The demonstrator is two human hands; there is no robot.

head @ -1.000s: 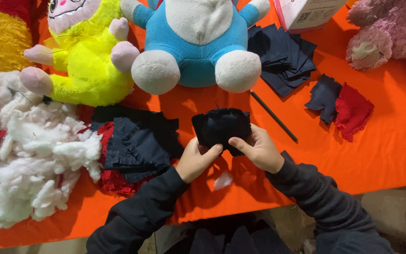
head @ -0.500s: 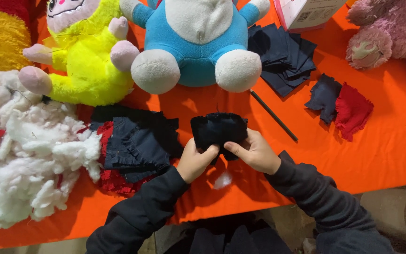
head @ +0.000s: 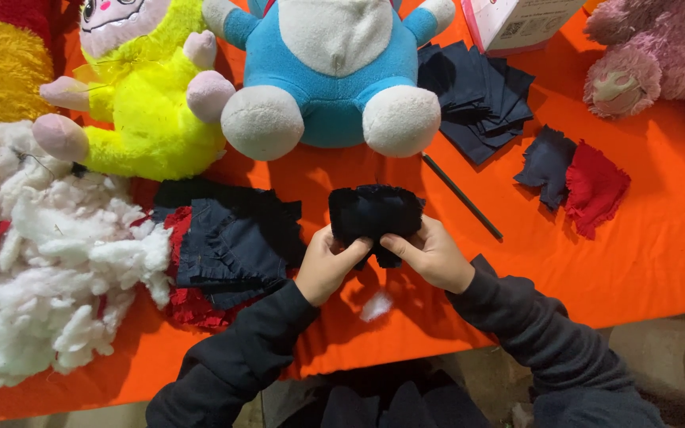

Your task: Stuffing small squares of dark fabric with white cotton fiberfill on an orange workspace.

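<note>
Both my hands hold a small dark navy fabric pouch (head: 374,212) with frayed edges above the orange table (head: 660,254). My left hand (head: 328,265) grips its lower left edge, fingers pinched on the cloth. My right hand (head: 434,254) pinches its lower right edge, thumb pressed into the bottom middle. A small tuft of white stuffing (head: 376,305) lies on the table just below my hands.
A pile of navy and red fabric pieces (head: 227,250) lies left of my hands, beside a heap of white stuffing (head: 41,269). Yellow (head: 140,103), blue (head: 327,71) and pink (head: 660,63) plush toys sit behind. A dark stick (head: 461,198), navy squares (head: 477,95) and small navy and red patches (head: 572,178) lie right.
My right hand has shifted left along the pouch's lower edge, and both hands press closer together on it. The pouch stays in about the same place.
</note>
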